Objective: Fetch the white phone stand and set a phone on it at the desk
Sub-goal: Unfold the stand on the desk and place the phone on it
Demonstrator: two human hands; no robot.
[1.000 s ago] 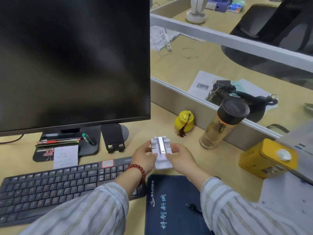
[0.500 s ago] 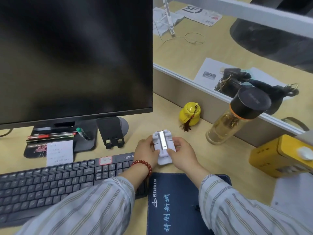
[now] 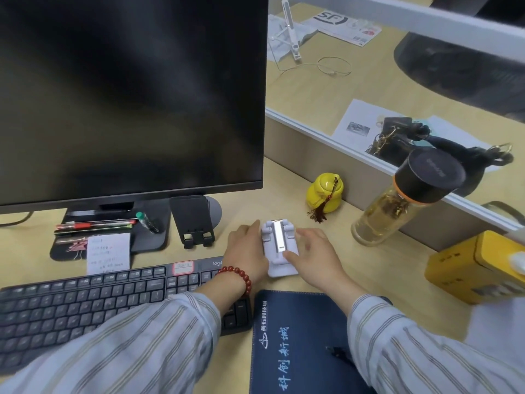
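Note:
The white phone stand point(image 3: 278, 248) is folded flat, with a silver strip down its middle, and lies on the desk just right of the keyboard. My left hand point(image 3: 246, 251) grips its left side; a red bead bracelet circles that wrist. My right hand point(image 3: 314, 255) holds its right side, thumb resting on the lower part of the stand. No phone is in view.
A black keyboard point(image 3: 99, 302) lies at the left, a dark monitor point(image 3: 127, 95) behind it, a black stand point(image 3: 196, 220) on its base. A yellow jar point(image 3: 325, 191), a tea bottle point(image 3: 397, 203) and a yellow box point(image 3: 477, 268) stand to the right. A navy mouse pad point(image 3: 295, 345) lies near me.
The stand has come down from slightly raised in my hands to lying flat on the desk. My head has tilted down and closer, so everything sits higher in view.

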